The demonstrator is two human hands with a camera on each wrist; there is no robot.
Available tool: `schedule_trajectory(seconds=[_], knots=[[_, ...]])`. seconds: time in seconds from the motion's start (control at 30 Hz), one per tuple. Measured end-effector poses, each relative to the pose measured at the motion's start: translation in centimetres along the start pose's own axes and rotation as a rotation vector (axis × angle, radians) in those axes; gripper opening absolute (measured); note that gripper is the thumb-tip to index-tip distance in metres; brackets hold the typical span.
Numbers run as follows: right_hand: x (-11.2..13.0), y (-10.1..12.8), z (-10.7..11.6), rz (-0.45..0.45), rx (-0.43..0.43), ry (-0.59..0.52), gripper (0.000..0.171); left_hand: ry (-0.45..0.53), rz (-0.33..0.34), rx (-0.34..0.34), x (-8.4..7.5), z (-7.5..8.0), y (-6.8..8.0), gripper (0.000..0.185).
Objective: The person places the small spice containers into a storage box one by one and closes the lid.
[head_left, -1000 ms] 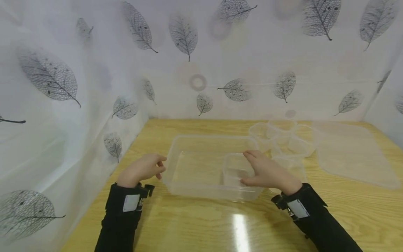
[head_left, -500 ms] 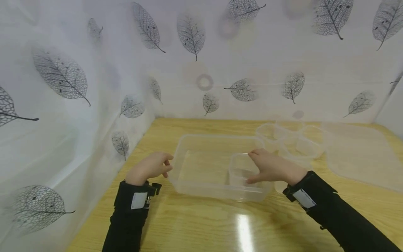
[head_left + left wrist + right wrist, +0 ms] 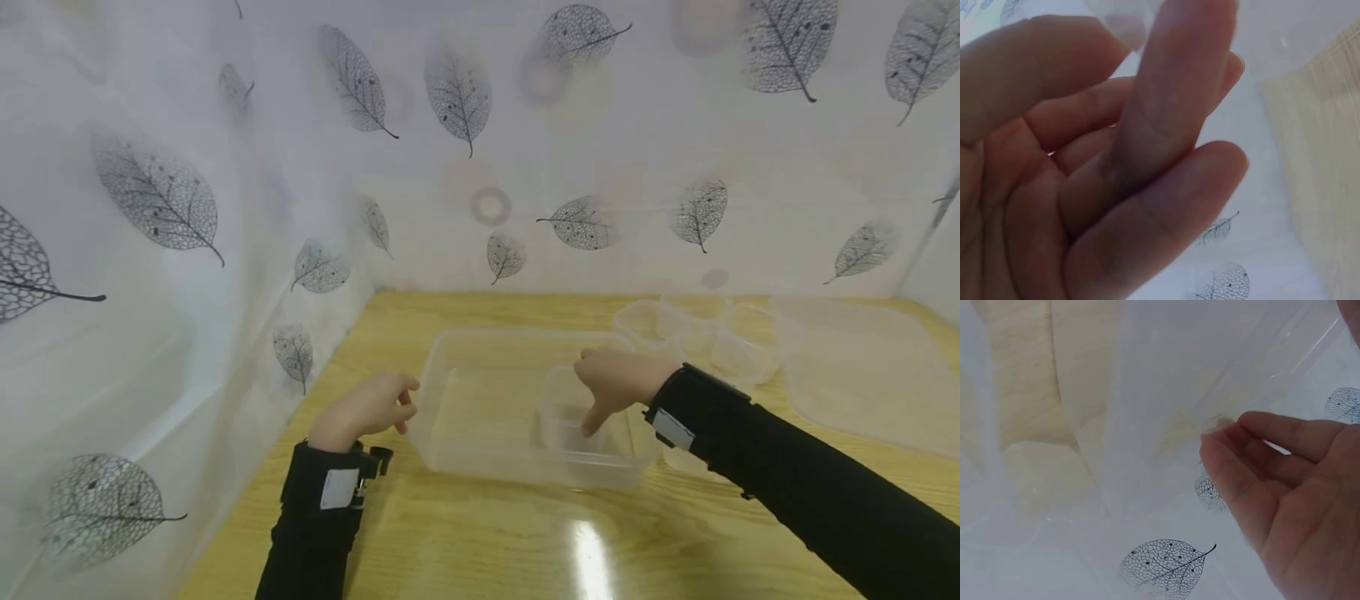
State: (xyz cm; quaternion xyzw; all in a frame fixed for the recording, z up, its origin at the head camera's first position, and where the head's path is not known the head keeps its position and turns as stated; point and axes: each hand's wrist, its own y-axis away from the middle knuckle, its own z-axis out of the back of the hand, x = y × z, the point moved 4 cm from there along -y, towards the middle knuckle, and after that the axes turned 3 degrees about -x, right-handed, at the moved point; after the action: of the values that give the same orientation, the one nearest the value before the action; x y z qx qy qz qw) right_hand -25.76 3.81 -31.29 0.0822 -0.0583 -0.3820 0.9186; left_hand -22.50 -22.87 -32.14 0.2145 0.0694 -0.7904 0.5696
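Head view: right hand (image 3: 617, 379) now lifted off, fingers loosely curled, clamped on nothing, thumb dipping into small tub (image 3: 564, 408) inside big clear bin (image 3: 480, 392). Left hand (image 3: 367, 407) at bin's left wall, fingers relaxed. Tub likely released, placed.

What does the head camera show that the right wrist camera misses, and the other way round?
Only the head view shows the left hand beside the big clear tub, the cluster of small cups behind, the flat lid and the wooden table. Only the right wrist view shows the fingertips up close against clear plastic. Both show the right hand at the small clear container and the leaf-patterned wall.
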Motion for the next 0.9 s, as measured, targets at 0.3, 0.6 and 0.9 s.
schedule_trajectory(seconds=[0.3, 0.6, 0.9], knots=[[0.7, -3.8, 0.9, -0.011, 0.054, 0.024, 0.044, -0.016, 0.014, -0.01, 0.0, 0.5, 0.0, 0.036], [1.5, -6.6, 0.9, 0.038, -0.026, -0.013, 0.05, -0.015, 0.032, -0.016, -0.1, 0.2, 0.1, 0.035], [2.4, -8.8, 0.7, 0.033, -0.074, -0.05, 0.059, 0.015, 0.041, -0.023, 0.1, 0.1, 0.2, 0.037]])
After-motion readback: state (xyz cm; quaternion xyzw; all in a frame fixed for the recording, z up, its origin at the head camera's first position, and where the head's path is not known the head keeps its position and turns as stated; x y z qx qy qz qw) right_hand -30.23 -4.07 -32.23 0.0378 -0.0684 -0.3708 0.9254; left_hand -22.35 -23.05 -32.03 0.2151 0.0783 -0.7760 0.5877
